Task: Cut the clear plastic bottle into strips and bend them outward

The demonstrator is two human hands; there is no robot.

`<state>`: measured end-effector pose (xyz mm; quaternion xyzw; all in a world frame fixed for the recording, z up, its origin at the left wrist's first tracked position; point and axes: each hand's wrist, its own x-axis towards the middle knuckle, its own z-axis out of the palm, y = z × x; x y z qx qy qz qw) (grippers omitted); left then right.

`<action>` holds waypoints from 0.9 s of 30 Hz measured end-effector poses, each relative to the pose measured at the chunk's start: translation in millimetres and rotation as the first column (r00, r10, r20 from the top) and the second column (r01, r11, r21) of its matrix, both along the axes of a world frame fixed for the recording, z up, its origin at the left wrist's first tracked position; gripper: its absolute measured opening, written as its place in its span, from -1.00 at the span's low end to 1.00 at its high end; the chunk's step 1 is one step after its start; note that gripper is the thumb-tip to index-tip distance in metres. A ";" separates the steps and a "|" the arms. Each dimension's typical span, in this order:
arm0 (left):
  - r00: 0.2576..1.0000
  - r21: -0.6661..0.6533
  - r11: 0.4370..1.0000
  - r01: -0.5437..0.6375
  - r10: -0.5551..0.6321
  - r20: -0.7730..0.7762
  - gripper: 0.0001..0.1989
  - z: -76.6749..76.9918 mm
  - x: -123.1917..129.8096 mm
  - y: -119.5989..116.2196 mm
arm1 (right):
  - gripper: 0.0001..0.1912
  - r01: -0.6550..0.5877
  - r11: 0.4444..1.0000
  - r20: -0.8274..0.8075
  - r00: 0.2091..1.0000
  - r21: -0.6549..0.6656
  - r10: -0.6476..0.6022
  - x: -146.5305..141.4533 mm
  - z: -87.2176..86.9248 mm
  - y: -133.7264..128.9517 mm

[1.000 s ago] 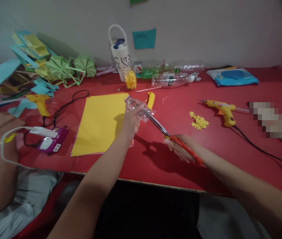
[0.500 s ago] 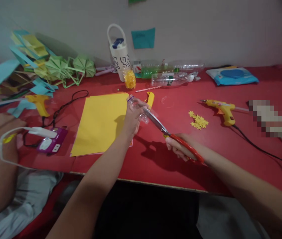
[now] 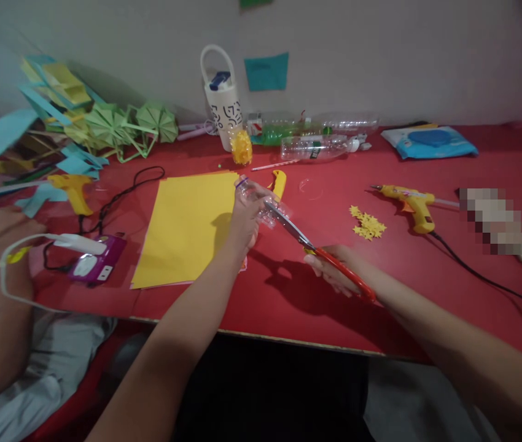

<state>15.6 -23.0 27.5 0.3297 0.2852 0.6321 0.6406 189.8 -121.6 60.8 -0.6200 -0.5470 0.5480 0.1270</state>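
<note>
My left hand point(image 3: 245, 220) is closed around a cut piece of clear plastic bottle point(image 3: 276, 215), its neck with a purple ring pointing up and left. In my right hand point(image 3: 330, 270) is a pair of scissors point(image 3: 341, 270) with red handles. The blades reach up and left to the plastic and look nearly closed on it. Under my left forearm lies a stack of yellow paper point(image 3: 187, 227). Just behind the plastic is a yellow-handled cutter point(image 3: 279, 182). A pile of small yellow stars point(image 3: 368, 224) rests to the right of the scissors.
A yellow glue gun point(image 3: 411, 202) with a cord lies at right, another point(image 3: 73, 190) at left near a purple power strip point(image 3: 97, 261). Along the wall stand a white tumbler point(image 3: 224, 113), plastic bottles point(image 3: 316, 147) and a wipes pack point(image 3: 431, 141). Another person's arm point(image 3: 0, 276) rests at left.
The scissor blades have closed further at the plastic, and the fingers of my right hand have shifted slightly on the handles. My left hand stays in place.
</note>
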 end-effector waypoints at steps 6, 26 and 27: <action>0.999 0.064 0.998 0.005 -0.003 -0.034 -0.56 -9.2 -3.1 6.5 | -0.41 -0.011 1.000 -0.034 0.999 0.016 0.011 1.2 -1.1 -0.7; 0.988 0.138 0.988 0.074 -0.054 -0.144 -0.55 -17.5 -4.9 8.0 | -0.48 0.013 1.000 0.037 0.999 0.004 -0.013 -1.4 -0.5 -1.4; 0.988 0.137 0.988 0.073 -0.053 -0.142 -0.55 -17.9 -5.1 8.3 | -0.47 0.012 1.000 0.034 0.999 0.005 -0.013 -1.4 -0.5 -1.2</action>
